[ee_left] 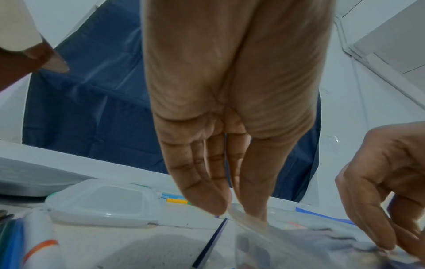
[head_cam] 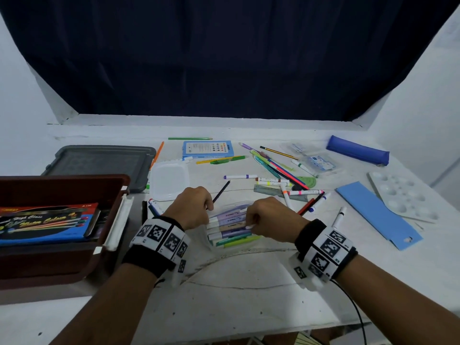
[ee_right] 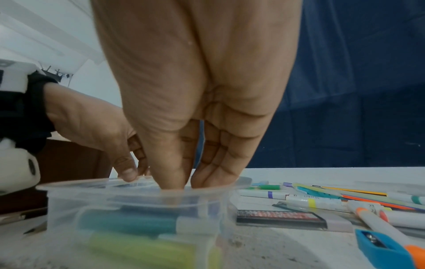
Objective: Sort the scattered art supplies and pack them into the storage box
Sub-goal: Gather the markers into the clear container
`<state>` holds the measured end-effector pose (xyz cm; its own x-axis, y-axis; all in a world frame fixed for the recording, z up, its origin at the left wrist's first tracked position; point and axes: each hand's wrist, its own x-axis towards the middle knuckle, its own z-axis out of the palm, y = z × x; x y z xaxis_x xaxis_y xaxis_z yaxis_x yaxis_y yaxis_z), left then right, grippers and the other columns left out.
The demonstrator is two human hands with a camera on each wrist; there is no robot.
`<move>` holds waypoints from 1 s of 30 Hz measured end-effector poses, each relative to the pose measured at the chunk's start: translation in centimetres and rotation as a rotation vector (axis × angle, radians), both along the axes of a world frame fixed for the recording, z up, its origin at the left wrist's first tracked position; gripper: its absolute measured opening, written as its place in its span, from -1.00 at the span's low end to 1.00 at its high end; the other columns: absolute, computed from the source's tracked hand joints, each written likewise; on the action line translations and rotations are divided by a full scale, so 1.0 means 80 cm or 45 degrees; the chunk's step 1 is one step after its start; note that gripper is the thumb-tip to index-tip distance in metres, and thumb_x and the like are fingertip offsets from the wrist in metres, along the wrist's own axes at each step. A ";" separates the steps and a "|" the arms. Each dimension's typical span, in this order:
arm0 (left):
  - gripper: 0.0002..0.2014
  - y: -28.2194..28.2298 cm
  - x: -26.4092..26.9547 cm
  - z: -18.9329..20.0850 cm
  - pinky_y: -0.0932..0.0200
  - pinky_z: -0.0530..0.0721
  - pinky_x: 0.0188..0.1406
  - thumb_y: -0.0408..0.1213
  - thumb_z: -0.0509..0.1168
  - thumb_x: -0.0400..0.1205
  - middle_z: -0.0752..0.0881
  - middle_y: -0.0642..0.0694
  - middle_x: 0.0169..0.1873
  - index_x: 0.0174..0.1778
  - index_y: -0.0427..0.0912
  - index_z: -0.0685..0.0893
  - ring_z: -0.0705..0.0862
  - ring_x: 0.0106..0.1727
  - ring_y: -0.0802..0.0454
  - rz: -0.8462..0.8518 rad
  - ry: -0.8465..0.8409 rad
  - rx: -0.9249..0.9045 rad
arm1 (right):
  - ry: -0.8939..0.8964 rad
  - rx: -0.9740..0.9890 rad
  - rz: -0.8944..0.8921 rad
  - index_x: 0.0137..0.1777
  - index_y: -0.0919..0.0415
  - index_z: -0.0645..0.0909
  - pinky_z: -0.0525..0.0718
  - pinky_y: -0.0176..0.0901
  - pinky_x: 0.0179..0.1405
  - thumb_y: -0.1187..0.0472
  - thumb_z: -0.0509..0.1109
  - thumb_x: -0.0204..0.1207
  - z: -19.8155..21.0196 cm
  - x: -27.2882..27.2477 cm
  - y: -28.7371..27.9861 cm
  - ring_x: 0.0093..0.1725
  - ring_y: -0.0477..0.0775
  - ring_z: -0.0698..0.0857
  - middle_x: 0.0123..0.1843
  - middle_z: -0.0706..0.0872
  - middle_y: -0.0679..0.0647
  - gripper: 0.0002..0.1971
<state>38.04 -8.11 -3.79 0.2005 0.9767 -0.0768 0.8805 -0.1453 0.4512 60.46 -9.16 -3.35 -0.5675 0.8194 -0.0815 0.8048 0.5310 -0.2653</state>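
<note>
A clear plastic tub of pastel markers lies on the table between my hands. My left hand pinches the tub's left rim, thumb on one side and fingers on the other, shown close in the left wrist view. My right hand reaches down into the tub, its thumb and fingers closed on the white end of a marker. The dark red storage box stands open at the left with a watercolour set in it.
The tub's clear lid and a grey box lid lie behind my left hand. Loose markers and pencils, a coloured-pencil pack, a blue pencil case, a blue sleeve and a white palette cover the right side.
</note>
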 end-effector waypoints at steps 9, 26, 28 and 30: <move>-0.86 0.028 0.039 0.028 0.22 0.53 -0.11 -0.27 0.42 0.52 0.63 0.01 -0.06 -0.03 -0.01 0.71 0.61 -0.04 0.05 0.000 0.069 -0.051 | 0.334 -0.044 0.001 0.00 0.19 0.76 0.55 -0.52 -0.17 0.27 0.45 0.55 0.010 0.047 0.010 -0.17 -0.14 0.66 -0.11 0.75 -0.04 -0.90; -0.73 0.176 0.204 0.050 0.14 0.62 -0.03 -0.33 0.46 0.56 0.74 -0.12 0.10 0.19 -0.13 0.77 0.70 0.09 -0.07 -0.401 0.368 -0.172 | -0.128 -0.272 -0.714 0.35 0.15 0.59 0.61 -0.20 -0.04 0.36 0.47 0.39 -0.028 0.260 0.138 0.14 0.10 0.63 0.27 0.61 0.10 -0.51; -0.67 0.188 0.225 0.031 0.16 0.58 -0.05 -0.29 0.48 0.54 0.69 -0.12 0.15 0.24 -0.09 0.73 0.67 0.13 -0.08 -0.425 0.424 -0.174 | -0.055 -0.214 -0.673 0.27 0.11 0.65 0.52 -0.25 -0.05 0.35 0.53 0.37 -0.033 0.260 0.141 0.07 0.03 0.59 0.16 0.60 0.06 -0.56; -0.61 0.196 0.242 0.017 0.13 0.62 0.01 -0.22 0.51 0.52 0.67 -0.11 0.19 0.28 -0.09 0.70 0.66 0.17 -0.10 -0.444 0.516 -0.165 | 0.038 -0.212 -0.621 0.20 0.08 0.70 0.52 -0.25 -0.08 0.28 0.59 0.36 -0.036 0.258 0.146 -0.03 -0.01 0.60 0.06 0.68 0.06 -0.61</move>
